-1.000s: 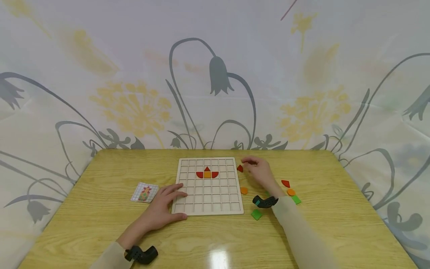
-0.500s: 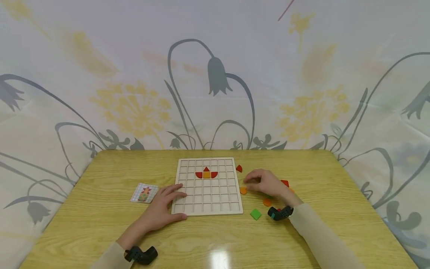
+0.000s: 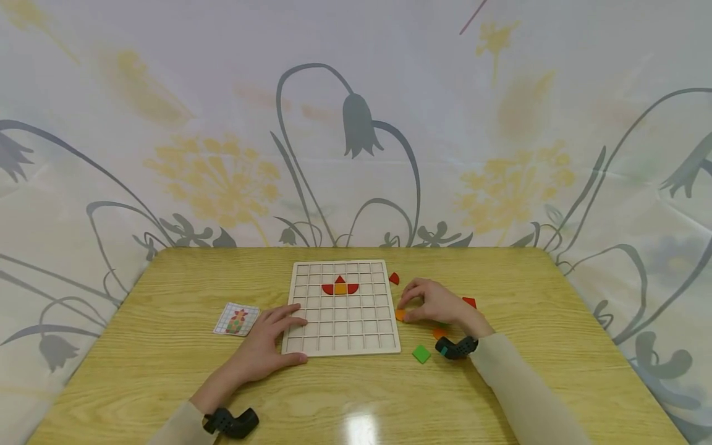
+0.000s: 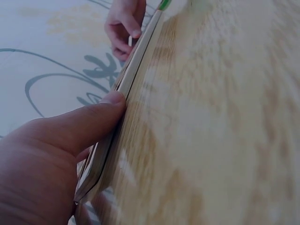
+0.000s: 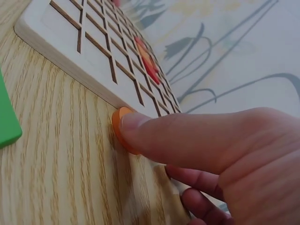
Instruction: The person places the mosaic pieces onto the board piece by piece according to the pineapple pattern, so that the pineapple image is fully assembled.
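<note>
A pale wooden grid board (image 3: 367, 337) lies on the table, with two red quarter-round pieces, a red triangle and an orange square (image 3: 340, 289) set in its upper cells. My left hand (image 3: 261, 347) rests on the board's left side, fingers extended over the grid and thumb against the near edge. Just right of the board, my right hand (image 3: 439, 303) pinches an orange disc (image 3: 400, 315) at the table surface. In the right wrist view the thumb covers part of that orange disc (image 5: 120, 124); the fingertips behind it are partly hidden.
A small pattern card (image 3: 236, 319) lies left of the board. Near its upper right corner is a red quarter-round piece (image 3: 394, 279). A green square (image 3: 421, 354), another orange disc (image 3: 439, 333) and a red piece (image 3: 470, 302) lie around the right hand and wrist.
The right hand has come down and toward me from beside the upper red quarter-round piece to the orange disc, where thumb and finger have closed. The left hand stays on the board.
</note>
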Motion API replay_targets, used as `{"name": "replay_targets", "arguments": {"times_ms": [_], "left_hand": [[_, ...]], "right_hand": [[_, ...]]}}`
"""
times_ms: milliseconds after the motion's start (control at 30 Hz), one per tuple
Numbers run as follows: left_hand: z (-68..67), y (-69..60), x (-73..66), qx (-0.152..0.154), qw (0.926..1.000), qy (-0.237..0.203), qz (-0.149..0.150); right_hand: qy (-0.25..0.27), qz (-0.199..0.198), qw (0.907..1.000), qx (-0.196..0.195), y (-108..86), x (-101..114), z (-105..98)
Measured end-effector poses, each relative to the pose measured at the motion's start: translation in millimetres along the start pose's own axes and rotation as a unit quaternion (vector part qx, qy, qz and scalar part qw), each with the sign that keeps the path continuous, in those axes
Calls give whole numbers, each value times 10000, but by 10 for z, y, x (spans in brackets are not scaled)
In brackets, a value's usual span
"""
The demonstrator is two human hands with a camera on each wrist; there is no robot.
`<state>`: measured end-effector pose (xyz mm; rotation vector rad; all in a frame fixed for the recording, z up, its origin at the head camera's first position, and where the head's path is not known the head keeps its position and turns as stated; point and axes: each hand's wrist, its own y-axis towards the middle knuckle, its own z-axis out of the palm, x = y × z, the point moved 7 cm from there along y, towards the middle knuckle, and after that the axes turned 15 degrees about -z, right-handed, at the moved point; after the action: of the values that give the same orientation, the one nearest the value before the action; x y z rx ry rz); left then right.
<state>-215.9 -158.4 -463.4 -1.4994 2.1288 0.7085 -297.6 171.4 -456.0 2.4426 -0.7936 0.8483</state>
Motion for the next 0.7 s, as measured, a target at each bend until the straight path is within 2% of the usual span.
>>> {"name": "replay_targets", "arguments": {"times_ms": [367, 500, 700], "left_hand": [[23, 10, 5, 88, 9999, -10, -136], [24, 13, 1, 117, 9998, -23, -126], [19, 11, 0, 86, 9999, 0, -98]], "right_hand": [[52, 133, 9999, 81, 25, 31, 20], [243, 275, 9993, -109, 5, 11, 0], [611, 743, 9943, -467, -50, -19, -66]]}}
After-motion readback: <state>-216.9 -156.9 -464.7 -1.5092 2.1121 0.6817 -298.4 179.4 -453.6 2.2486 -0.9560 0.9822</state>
